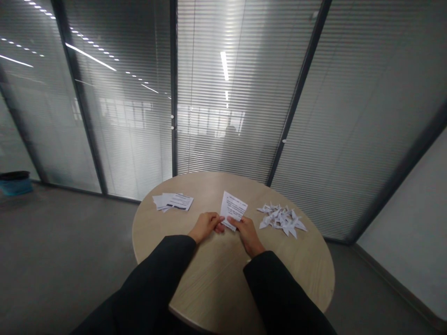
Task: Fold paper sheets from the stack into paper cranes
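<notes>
A printed sheet of paper [234, 207] is held at the middle of the round tabletop [216, 274], its near edge pinched from both sides: the left hand [206, 226] closes its fingers on the near left corner and the right hand [248, 231] closes on the near right. The sheet's long axis runs away from the fingers toward the glass wall, its far end lifted. Both hands are equally close; a stack of sheets [173, 201] lies well to the left, and folded paper shapes [281, 217] lie just right of the right hand.
</notes>
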Motion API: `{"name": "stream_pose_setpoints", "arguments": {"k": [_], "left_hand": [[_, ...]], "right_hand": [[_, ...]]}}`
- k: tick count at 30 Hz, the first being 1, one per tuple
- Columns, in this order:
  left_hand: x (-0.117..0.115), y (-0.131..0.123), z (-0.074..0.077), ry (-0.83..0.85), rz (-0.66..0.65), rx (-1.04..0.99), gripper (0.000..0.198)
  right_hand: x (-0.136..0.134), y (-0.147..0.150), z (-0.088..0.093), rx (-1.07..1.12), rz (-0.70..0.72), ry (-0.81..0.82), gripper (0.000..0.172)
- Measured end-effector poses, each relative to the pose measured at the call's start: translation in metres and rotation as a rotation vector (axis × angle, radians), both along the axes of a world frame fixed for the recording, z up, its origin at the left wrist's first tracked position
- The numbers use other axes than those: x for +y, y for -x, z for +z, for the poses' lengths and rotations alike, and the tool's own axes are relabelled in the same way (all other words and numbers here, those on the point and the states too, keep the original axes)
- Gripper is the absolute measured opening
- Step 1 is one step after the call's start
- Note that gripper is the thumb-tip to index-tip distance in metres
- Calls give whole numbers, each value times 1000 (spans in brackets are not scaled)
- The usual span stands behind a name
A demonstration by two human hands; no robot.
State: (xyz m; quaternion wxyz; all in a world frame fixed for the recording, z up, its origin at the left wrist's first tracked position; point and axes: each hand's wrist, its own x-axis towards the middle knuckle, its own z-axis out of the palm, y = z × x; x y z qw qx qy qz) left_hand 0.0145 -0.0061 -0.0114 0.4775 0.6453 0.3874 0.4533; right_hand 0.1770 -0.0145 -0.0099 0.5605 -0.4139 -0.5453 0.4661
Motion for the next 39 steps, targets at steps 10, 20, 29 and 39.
{"name": "stream_pose_setpoints", "arguments": {"k": [10, 20, 29, 39], "left_hand": [[-4, 3, 5, -121, 70, 120, 43], [0, 5, 15, 81, 46, -425, 45], [-2, 2, 12, 153, 35, -445, 45], [1, 2, 9, 201, 78, -484, 39]], "right_hand": [[-3, 3, 4, -8, 0, 1, 37], [0, 5, -4, -206, 129, -25, 36], [3, 5, -1, -61, 45, -119, 47], [2, 2, -2, -261, -49, -288, 47]]}}
